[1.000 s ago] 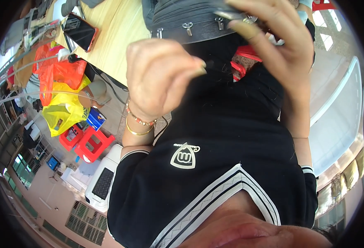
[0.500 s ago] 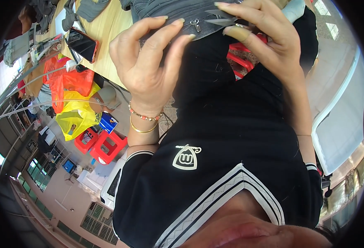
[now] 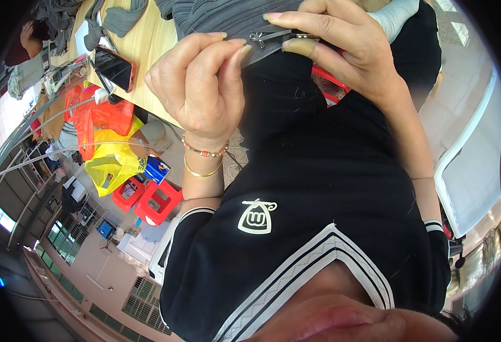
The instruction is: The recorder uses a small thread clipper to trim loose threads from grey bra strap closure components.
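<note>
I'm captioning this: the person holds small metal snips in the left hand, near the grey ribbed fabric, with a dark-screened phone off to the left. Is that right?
Not quite: the head view shows the small metal snips in the right hand, not the left hand. The grey ribbed fabric and dark-screened phone are as you say.
</note>
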A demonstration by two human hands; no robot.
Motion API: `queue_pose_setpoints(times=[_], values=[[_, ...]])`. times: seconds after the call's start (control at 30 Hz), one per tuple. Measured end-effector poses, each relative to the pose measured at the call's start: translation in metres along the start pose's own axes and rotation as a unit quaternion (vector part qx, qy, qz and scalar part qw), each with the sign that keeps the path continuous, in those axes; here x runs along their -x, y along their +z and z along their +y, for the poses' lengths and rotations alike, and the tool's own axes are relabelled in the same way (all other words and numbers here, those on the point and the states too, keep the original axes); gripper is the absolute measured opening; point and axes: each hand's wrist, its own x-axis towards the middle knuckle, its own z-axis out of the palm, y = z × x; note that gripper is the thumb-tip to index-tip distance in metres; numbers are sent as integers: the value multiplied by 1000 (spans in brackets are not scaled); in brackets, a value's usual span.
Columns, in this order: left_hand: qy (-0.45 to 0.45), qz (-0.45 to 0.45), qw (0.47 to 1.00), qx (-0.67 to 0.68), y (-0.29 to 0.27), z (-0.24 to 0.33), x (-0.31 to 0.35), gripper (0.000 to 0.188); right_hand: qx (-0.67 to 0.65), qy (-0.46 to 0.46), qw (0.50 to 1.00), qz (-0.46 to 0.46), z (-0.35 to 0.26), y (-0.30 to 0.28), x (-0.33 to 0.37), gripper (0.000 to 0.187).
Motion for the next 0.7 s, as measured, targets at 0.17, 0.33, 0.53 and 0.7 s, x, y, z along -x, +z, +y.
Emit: queue_pose_setpoints(times=[0.17, 0.33, 0.53, 0.7], values=[[3, 41, 999, 13, 6, -4, 2, 15, 22, -27, 999, 5, 1, 1, -1, 39], [6, 0, 1000, 7, 1, 5, -1, 9, -32, -19, 999, 10, 1, 5, -1, 37], [13, -8, 1000, 0, 0, 7, -2, 10, -58, -22, 998, 24, 4, 7, 3, 34], [40, -35, 997, 59, -3, 1, -6, 23, -95, 14, 992, 78, 16, -3, 10, 35]])
